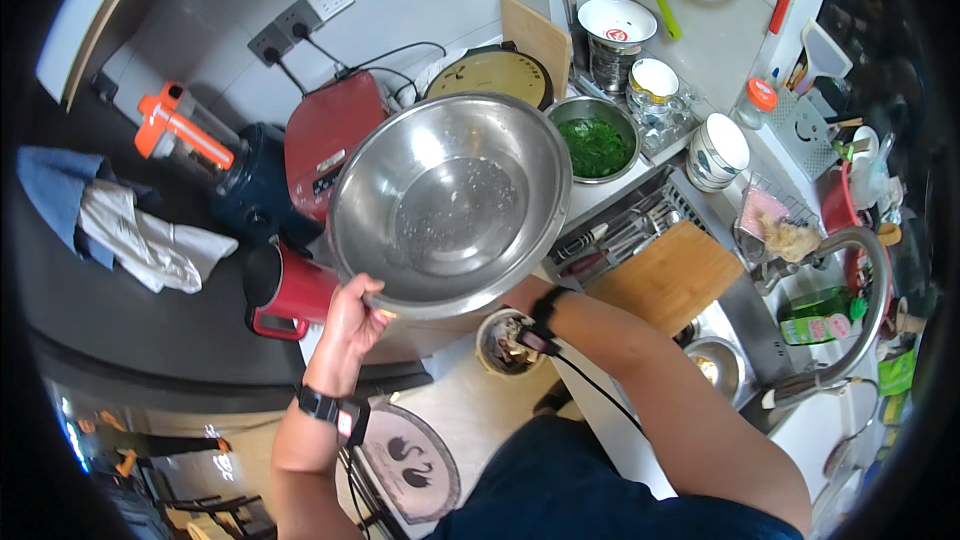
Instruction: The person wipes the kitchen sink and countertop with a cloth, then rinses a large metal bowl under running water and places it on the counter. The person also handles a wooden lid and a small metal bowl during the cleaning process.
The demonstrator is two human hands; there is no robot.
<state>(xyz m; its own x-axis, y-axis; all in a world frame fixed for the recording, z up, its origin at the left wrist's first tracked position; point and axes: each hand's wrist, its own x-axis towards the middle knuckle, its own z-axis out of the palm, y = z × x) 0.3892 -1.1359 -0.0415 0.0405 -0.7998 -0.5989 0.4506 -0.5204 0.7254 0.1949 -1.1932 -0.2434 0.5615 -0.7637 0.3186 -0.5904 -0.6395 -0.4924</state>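
A large stainless steel basin (457, 202) is held up over the counter, its wide mouth facing the camera and its inside dotted with drops or small specks. My left hand (358, 315) grips the near left rim, thumb over the edge. My right hand (525, 291) is almost wholly hidden behind the near right side of the basin, so its fingers cannot be seen. Just right of the basin's far edge stands a metal bowl (636, 157) of chopped green leaves (596, 146). Behind the basin lies a round electric griddle (491, 75).
A red kettle (300, 289), a red appliance (330, 135) and a blender (255, 180) stand left. To the right are stacked bowls (718, 152), a wooden board (667, 277) across the sink and a curved faucet (874, 277). A waste bin (510, 345) is below. Someone stands far off, lower left.
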